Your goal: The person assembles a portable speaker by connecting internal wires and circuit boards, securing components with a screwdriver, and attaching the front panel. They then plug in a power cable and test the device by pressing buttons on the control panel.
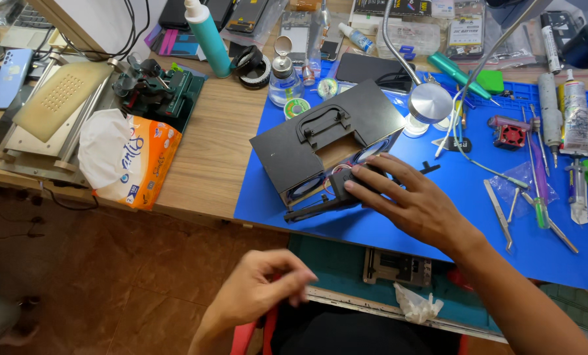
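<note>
A black box-shaped speaker [320,141] with a carry handle on top lies on the blue work mat [438,171]. Its near side is open, showing round speaker cones and red wires. My right hand [409,200] rests on a black panel [337,197] at that open side, fingers spread and pressing it against the box. My left hand [261,289] hovers low over the floor, below the table's front edge, with fingertips pinched together; whether something small is between them I cannot tell.
Tweezers [501,213], screwdrivers [537,184] and glue tubes [573,112] lie on the mat's right. A gooseneck lamp [429,98] stands behind the speaker. An orange tissue pack [133,161], a green clamp jig [156,92] and a teal bottle [208,36] sit left. An open drawer [399,266] is below.
</note>
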